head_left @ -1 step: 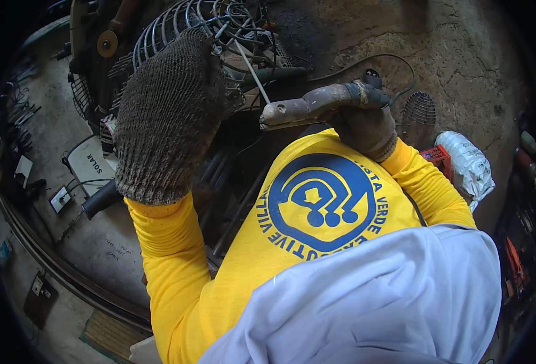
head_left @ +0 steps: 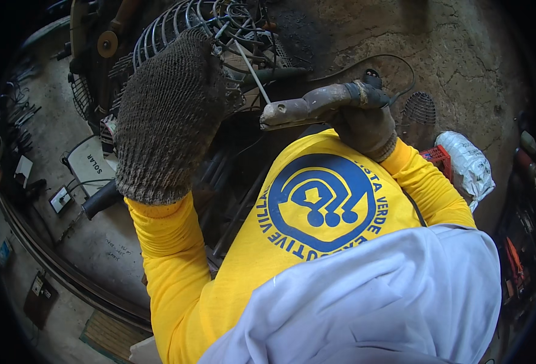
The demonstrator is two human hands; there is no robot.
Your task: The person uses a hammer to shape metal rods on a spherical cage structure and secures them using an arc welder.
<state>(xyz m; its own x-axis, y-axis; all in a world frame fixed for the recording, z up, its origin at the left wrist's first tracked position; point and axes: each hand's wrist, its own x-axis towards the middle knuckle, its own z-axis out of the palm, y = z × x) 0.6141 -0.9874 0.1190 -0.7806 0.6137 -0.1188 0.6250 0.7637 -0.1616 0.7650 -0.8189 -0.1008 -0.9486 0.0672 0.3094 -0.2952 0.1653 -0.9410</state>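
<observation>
My right hand (head_left: 368, 127), in a dark knit glove, is closed round the handle of a welding electrode holder (head_left: 310, 104). A thin pale welding rod (head_left: 253, 71) sticks out of the holder's jaw and slants up to the left. Its far tip meets a round cage of bent metal bars (head_left: 171, 27) at the top. My left hand (head_left: 168, 112), in a thick dark knit glove, is against the near side of this cage, curled closed at its bars. The back of the glove hides most of the left fingers.
A cable (head_left: 395, 57) loops from the holder over the concrete floor. On the right lie a white plastic sack (head_left: 468, 164) and a red crate (head_left: 439, 161). To the left are a white box (head_left: 92, 164), a black tube (head_left: 102, 199) and a disc (head_left: 107, 43) on a tool.
</observation>
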